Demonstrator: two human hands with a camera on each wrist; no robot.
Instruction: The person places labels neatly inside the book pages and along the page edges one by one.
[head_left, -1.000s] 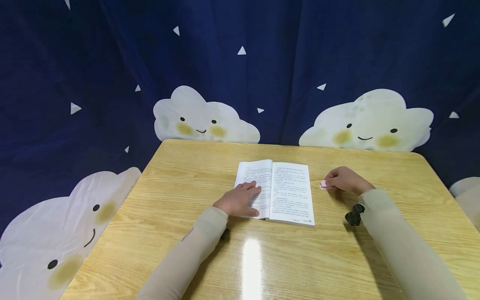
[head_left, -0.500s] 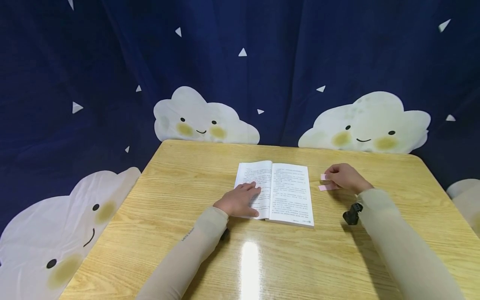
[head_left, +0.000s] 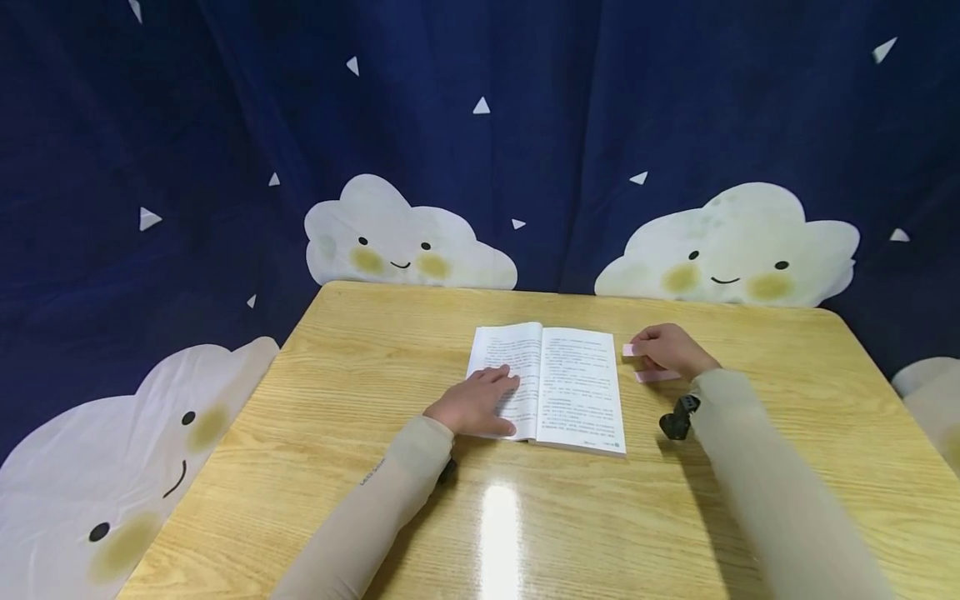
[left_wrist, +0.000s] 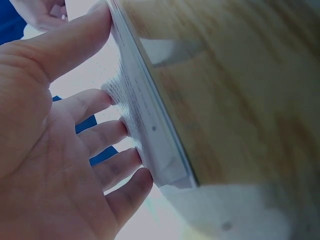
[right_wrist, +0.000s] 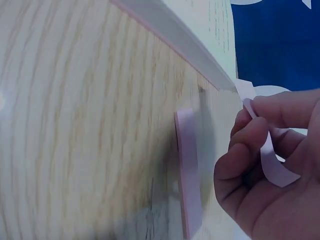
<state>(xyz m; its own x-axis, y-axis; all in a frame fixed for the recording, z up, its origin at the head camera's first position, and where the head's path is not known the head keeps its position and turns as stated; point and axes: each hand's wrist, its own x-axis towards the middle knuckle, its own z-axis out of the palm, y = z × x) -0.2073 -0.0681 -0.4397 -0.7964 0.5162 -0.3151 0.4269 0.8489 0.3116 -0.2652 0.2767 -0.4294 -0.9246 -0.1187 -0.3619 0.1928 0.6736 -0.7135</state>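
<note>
An open book [head_left: 577,392] with printed pages lies on the wooden table. My left hand [head_left: 474,404] rests on its left page, fingers spread; the left wrist view shows the fingertips touching the page by the book's edge [left_wrist: 155,130]. To the right of the book, my right hand [head_left: 671,348] pinches a thin pink sticky note strip [right_wrist: 270,160] between thumb and fingers. The strip curls back toward the palm, and its free end points at the right page's edge. Below that hand a pad of pink sticky notes [right_wrist: 189,172] lies on the table, partly covered in the head view.
The wooden table [head_left: 360,358] reaches back to a dark blue curtain [head_left: 540,125] printed with smiling clouds. A bright light reflection lies on the table in front of the book. A small black device [head_left: 678,418] is strapped at the right wrist.
The pink strip has come off the pad in my right hand, which has moved up and left toward the book. The pad stays on the table. My left hand has kept its place.
</note>
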